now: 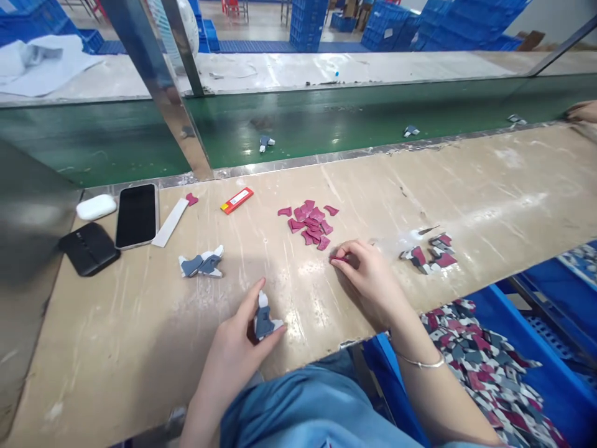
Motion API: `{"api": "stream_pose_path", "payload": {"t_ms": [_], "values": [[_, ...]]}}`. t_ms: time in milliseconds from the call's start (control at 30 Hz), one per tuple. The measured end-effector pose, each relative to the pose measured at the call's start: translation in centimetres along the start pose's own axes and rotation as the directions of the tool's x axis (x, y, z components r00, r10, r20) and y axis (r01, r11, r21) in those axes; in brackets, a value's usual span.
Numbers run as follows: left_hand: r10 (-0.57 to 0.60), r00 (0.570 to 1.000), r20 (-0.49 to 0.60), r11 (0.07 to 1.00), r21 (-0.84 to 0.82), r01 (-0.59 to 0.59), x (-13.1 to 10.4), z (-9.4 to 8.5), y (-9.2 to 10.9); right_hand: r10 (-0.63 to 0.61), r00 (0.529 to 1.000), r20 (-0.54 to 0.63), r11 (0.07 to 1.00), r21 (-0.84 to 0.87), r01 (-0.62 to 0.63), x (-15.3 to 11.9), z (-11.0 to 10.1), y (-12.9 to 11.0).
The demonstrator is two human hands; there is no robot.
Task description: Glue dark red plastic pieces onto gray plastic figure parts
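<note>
My left hand (245, 336) grips a small grey-and-white plastic part (263, 316) between thumb and fingers, just above the table's front edge. Pinched in the fingertips of my right hand (368, 274) is a small maroon piece (339, 258), mostly covered by the fingers. A loose heap of maroon pieces (311, 223) lies beyond, in the middle of the table. To the left rest grey-and-white parts (201, 264) touching each other. On the right sits a small group of parts with maroon pieces fitted on them (433, 254).
A phone (137, 216), white case (96, 206), black box (89, 249), white strip (170, 223) and red-yellow packet (237, 200) lie at left. Behind runs a green conveyor (308, 121) carrying parts. A blue bin (550, 373) full of parts stands below right. Another person's hand (583, 112) shows far right.
</note>
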State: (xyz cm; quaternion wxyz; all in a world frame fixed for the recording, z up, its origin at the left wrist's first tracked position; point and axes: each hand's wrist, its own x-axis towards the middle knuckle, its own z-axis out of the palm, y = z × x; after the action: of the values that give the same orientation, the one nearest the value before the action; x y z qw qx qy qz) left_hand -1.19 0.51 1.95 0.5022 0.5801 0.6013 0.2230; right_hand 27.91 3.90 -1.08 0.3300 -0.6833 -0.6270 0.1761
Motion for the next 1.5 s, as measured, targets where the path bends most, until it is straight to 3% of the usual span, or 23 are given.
{"api": "stream_pose_path", "payload": {"t_ms": [67, 133, 233, 367, 467, 667, 767, 867, 967, 1067, 1167, 1333, 1500], "values": [[0.001, 1.0, -0.025, 1.0, -0.012, -0.001, 0.0, 0.3, 0.2, -0.056, 0.998, 0.038, 0.995, 0.084, 0.053, -1.3, 0.0, -1.4], [0.004, 0.999, -0.047, 0.999, -0.031, -0.006, 0.1, 0.6, 0.4, -0.193, 0.981, 0.039, 0.962, 0.207, 0.181, -2.8, 0.3, -3.3], [0.005, 0.999, -0.041, 0.998, -0.055, -0.008, 0.3, 1.0, 0.7, -0.407, 0.913, -0.025, 0.86, 0.326, 0.393, -4.7, 1.3, -6.1], [-0.003, 0.999, -0.04, 0.999, -0.048, 0.001, 0.3, 1.2, 1.0, -0.564, 0.825, -0.042, 0.767, 0.342, 0.543, -5.7, 2.8, -7.6], [-0.003, 0.999, -0.039, 1.0, -0.02, 0.002, 0.2, 1.3, 0.9, -0.619, 0.78, -0.091, 0.718, 0.338, 0.609, -5.7, 3.7, -7.5], [0.014, 0.999, -0.031, 1.0, -0.014, -0.014, 0.2, 1.3, 0.6, -0.638, 0.766, -0.074, 0.693, 0.379, 0.614, -5.7, 4.6, -7.3], [0.021, 0.999, -0.047, 0.998, -0.053, -0.024, 0.3, 1.4, 0.4, -0.621, 0.78, -0.074, 0.689, 0.423, 0.589, -5.4, 4.9, -7.4], [0.042, 0.997, -0.057, 0.995, -0.084, -0.047, 0.0, 1.2, 0.2, -0.557, 0.829, -0.056, 0.713, 0.478, 0.512, -5.3, 5.1, -7.5], [0.1, 0.995, 0.018, 0.976, -0.196, -0.095, -0.6, 0.7, 0.2, -0.52, 0.854, -0.038, 0.73, 0.499, 0.467, -5.2, 5.1, -7.7], [0.175, 0.977, 0.119, 0.903, -0.416, -0.111, -1.2, 0.1, 0.1, -0.531, 0.847, -0.024, 0.721, 0.512, 0.467, -5.3, 4.8, -8.1], [0.139, 0.985, 0.102, 0.829, -0.556, -0.059, -1.6, 0.1, -0.3, -0.535, 0.845, 0.01, 0.702, 0.561, 0.438, -5.5, 4.3, -8.6], [0.063, 0.998, 0.028, 0.756, -0.654, -0.029, -1.6, 0.7, -0.7, -0.347, 0.935, 0.077, 0.664, 0.724, 0.186, -6.4, 4.3, -8.9], [0.071, 0.994, 0.087, 0.714, -0.701, 0.011, -1.5, 0.8, -0.6, -0.301, 0.953, 0.033, 0.64, 0.748, 0.176, -6.6, 4.8, -8.9]]}}
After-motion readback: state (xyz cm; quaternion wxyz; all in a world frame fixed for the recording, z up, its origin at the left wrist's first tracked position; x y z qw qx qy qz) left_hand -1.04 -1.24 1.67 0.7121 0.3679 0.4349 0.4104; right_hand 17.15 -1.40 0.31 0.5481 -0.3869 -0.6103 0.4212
